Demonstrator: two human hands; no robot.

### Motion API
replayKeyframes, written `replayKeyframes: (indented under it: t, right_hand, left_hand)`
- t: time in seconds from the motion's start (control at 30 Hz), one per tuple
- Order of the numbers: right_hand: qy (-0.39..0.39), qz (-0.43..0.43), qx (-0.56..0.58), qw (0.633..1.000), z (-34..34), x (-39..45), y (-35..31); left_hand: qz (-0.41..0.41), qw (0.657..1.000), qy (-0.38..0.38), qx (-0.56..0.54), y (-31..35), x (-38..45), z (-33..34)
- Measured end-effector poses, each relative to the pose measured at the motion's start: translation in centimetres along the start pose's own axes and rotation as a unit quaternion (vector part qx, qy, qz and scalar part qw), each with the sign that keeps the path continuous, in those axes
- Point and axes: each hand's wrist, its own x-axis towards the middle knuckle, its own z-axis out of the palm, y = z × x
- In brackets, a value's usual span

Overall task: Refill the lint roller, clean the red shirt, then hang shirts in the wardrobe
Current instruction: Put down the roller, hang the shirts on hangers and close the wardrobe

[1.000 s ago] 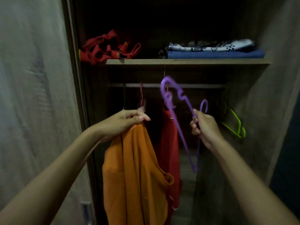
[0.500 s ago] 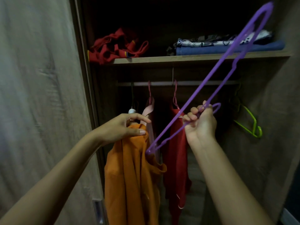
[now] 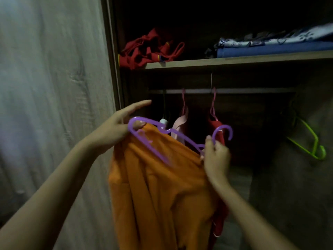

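Head view: purple hanger (image 3: 158, 134), swung high half a second ago, now lies across the orange shirt (image 3: 162, 186); right hand (image 3: 215, 156) fingers clamp its hook, left hand (image 3: 119, 129) pinches the shirt's top. Threading comes next.

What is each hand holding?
Right hand pinches the purple plastic hanger near its hook; left hand holds the orange cloth shirt at its top.

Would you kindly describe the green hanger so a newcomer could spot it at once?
Look inside the open wardrobe, below the shelf. At the far right hangs the green hanger, empty. Unlike the purple hanger in the person's hands, nobody touches it.
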Motion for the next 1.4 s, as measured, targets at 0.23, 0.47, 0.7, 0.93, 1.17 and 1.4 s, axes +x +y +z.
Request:
replayKeyframes:
  t: [0.23, 0.47, 0.7, 0.93, 1.17, 1.4]
  right_hand:
    - [-0.048, -0.11, -0.146, 0.982, -4.6, 2.0, -1.0]
    - [-0.034, -0.168, -0.237, 0.956, -7.2, 3.5, -3.3]
    - [-0.237, -0.213, -0.266, 0.91, -4.9, 1.2, -6.9]
    - [-0.309, -0.154, -0.353, 0.87, -8.3, 2.4, -8.4]
    - [-0.245, -0.143, -0.23, 0.931, -9.2, 4.0, -8.9]
    - [-0.25, -0.101, -0.237, 0.933, -12.6, 6.7, -7.3]
  left_hand:
    - [0.036, 0.988, 0.06, 0.14, -1.3, -1.0, 0.6]
    - [0.099, 0.977, 0.136, 0.131, -0.6, -0.8, 1.3]
    - [0.106, 0.958, 0.041, 0.264, -0.2, 0.9, 5.6]
    - [0.11, 0.98, 0.068, 0.149, 0.4, 1.0, 4.7]
    - [0.062, 0.982, -0.082, 0.161, 2.7, 2.3, 8.8]
    - [-0.024, 0.957, -0.207, 0.201, 0.4, 2.2, 5.8]
